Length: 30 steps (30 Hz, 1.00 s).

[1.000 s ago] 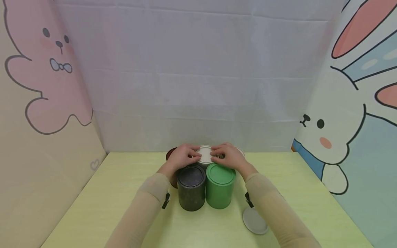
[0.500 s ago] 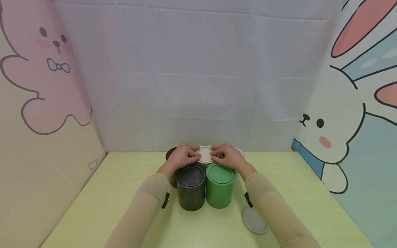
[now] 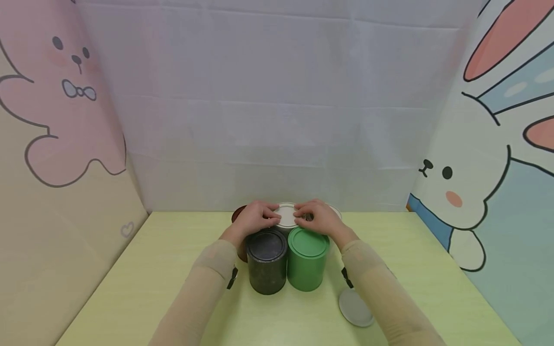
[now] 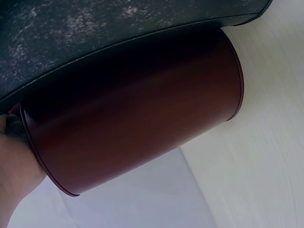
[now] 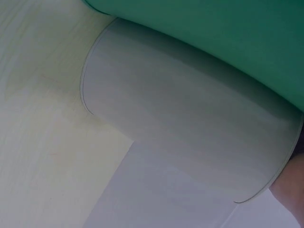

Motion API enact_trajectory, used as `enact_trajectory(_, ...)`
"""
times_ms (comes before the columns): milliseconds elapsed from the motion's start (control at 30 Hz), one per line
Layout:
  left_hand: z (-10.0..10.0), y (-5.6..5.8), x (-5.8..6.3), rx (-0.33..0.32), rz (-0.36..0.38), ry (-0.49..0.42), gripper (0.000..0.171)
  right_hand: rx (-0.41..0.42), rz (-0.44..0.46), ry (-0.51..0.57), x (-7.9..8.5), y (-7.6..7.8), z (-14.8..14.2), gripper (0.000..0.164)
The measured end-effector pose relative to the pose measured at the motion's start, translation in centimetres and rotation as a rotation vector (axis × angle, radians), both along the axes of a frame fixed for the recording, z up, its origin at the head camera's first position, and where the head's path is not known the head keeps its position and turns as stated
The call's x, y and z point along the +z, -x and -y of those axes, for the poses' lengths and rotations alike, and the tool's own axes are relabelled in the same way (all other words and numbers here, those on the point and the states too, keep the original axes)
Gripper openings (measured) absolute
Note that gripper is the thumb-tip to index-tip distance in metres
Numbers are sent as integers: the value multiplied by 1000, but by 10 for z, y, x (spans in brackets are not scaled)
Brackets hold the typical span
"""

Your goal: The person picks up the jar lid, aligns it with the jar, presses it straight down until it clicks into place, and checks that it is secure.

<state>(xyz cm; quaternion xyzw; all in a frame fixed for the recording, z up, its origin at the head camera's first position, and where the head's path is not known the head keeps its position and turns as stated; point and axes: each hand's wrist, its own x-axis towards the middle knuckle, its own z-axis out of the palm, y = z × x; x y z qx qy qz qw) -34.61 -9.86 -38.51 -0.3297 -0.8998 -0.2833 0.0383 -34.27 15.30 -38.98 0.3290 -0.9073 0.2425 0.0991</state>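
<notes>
A round white lid (image 3: 287, 215) tops the can at the back middle of a tight cluster. My left hand (image 3: 253, 218) holds its left edge with bent fingers, fingertips right at the rim. On the opposite edge my right hand (image 3: 322, 218) holds it the same way. Under the left wrist stands a dark reddish-brown can (image 4: 137, 118), partly hidden in the head view. A light grey can (image 5: 190, 109) stands under the right wrist. In front are a speckled black can (image 3: 267, 271) and a green can (image 3: 306, 271), both lidded and upright.
A loose light grey disc (image 3: 355, 307) lies on the pale yellow table (image 3: 182, 250), beside the right forearm. A white cloth backdrop (image 3: 277, 120) rises just behind the cans. Printed side panels with a pink bear (image 3: 73, 144) and a white rabbit (image 3: 467, 158) flank the table.
Hands, lid and cans keep their places. Only the camera view has shifted slightly, most visibly at the left panel.
</notes>
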Motion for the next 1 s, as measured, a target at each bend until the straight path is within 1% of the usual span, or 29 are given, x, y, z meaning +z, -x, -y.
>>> enact_trajectory(100, -1, 0, 1, 4, 5, 7, 20, 4, 8, -4, 1, 1, 0, 24)
enact_trajectory(300, 0, 2, 0, 12, 2, 21, 18, 35, -5, 1, 2, 1, 1, 25)
enact_trajectory(433, 0, 2, -1, 6, -4, 19, 17, 34, 8, 7, 3, 0, 1, 26)
enact_trajectory(533, 0, 0, 0, 10, 17, 9, 17, 24, 24, 10, 3, -1, 1, 26)
enact_trajectory(633, -1, -2, 2, 25, 57, -6, 19, 23, 44, 17, 4, 0, 0, 27)
enact_trajectory(733, -1, -3, 2, 40, 82, -17, 20, 28, 60, 22, 5, 0, 0, 27)
enact_trajectory(900, -3, -5, 2, 39, 68, -25, 21, 39, 68, 18, 6, 0, 0, 27)
enact_trajectory(1000, -3, -4, 1, 42, 56, -14, 21, 46, 67, 10, 9, -2, -1, 29)
